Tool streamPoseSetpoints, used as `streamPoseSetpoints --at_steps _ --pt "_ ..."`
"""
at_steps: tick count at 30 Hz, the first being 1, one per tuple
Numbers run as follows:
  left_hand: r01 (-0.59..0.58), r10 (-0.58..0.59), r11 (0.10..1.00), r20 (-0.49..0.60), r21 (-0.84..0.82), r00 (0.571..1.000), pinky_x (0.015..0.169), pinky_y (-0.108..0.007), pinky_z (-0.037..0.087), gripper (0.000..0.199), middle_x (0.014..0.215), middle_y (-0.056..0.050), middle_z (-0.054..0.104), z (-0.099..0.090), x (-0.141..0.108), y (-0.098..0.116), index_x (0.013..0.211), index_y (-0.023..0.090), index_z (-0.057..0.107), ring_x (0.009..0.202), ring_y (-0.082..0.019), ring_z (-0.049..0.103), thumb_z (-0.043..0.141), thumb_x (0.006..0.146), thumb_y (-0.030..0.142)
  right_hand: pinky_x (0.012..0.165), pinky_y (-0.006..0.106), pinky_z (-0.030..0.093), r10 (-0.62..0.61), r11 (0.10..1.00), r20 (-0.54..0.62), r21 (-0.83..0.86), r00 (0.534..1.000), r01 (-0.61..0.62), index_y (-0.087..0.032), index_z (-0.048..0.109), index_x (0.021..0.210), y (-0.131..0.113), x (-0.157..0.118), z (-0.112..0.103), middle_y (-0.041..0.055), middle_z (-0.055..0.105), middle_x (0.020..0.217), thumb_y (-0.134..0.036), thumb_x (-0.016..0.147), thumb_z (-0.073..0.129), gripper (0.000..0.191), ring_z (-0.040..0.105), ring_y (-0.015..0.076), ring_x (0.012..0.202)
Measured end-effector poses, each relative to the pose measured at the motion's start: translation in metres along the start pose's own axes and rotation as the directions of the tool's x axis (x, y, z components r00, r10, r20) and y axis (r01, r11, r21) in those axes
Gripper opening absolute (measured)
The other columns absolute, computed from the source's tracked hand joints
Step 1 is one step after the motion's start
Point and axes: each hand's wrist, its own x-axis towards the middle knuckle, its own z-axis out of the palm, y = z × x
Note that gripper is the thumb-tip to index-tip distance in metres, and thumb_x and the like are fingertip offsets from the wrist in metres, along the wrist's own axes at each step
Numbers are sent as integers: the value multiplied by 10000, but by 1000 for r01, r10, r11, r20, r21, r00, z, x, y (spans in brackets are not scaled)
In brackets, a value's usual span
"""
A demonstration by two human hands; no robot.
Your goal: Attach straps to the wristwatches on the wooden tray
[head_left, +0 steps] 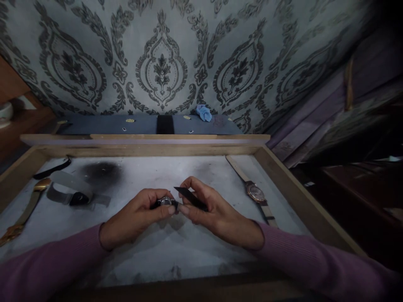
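Observation:
My left hand [141,214] is closed around a small watch [166,201] with a round, shiny case, near the middle of the white-bottomed wooden tray. My right hand [210,209] is closed on the watch's dark strap [192,199], whose pointed free end sticks up to the left between thumb and fingers. Both thumbs meet close to the watch case. To the right lies a watch [255,192] with a pale strap. On the left are a gold watch [19,222], a watch with a grey band [67,188] and a thin black strap [53,168].
The tray's raised wooden rim [147,149] surrounds the work surface. Behind it, a crumpled blue cloth [204,113] rests on a dark blue surface [141,124] against the patterned wall. A white cup [5,113] stands at far left.

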Motion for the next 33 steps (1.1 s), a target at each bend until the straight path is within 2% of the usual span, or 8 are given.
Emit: streamPoseSetpoints --at_steps 9,17,20,23,25,29,33 --pt "9 -3 995 -63 95 998 642 -236 440 225 688 -7 603 -1 -2 -1 774 159 657 697 -148 543 585 835 364 508 207 287 36 999 -7 31 999 -36 -197 418 921 -1 1 2 -69 391 676 -412 820 662 341 321 73 576" --pt "43 -31 992 -98 119 995 593 -229 394 220 631 14 535 1 -2 3 718 166 613 647 -138 485 580 801 366 505 208 299 9 1000 -54 -9 998 -10 -192 434 887 -1 1 4 -67 400 674 -412 787 695 355 352 75 575" --pt "65 -53 990 -99 123 994 569 -226 370 214 631 21 510 1 -3 5 703 169 586 611 -127 450 578 797 361 520 221 310 -13 999 -48 -47 999 11 -194 432 915 -4 0 4 -59 397 671 -459 835 625 338 368 88 588" --pt "88 -78 990 -85 114 993 552 -223 331 214 627 36 465 2 -4 6 716 167 560 574 -110 390 562 803 363 544 236 333 -60 983 -91 -177 994 43 -191 435 913 -5 -1 2 -41 420 678 -470 938 440 280 389 100 597" --pt "94 -84 987 -86 127 993 539 -216 304 208 608 49 425 2 -4 7 713 168 547 559 -102 353 556 807 354 557 240 352 -96 955 -134 -293 986 53 -191 439 902 -4 -1 -2 -31 448 680 -427 970 374 254 410 106 603" --pt "86 -71 984 -100 156 992 484 -200 264 222 559 68 358 1 -5 11 685 176 532 517 -92 302 563 810 357 558 239 353 -124 858 -150 -512 981 30 -185 463 913 -5 -2 -16 -29 499 660 -287 963 391 134 446 111 580" --pt "117 -94 977 -134 179 986 412 -194 229 237 514 84 315 -1 -5 15 698 186 546 459 -86 275 585 804 395 587 250 339 -151 641 -206 -765 967 -62 -168 494 797 -8 -1 -36 0 547 693 -147 919 428 140 482 122 609"
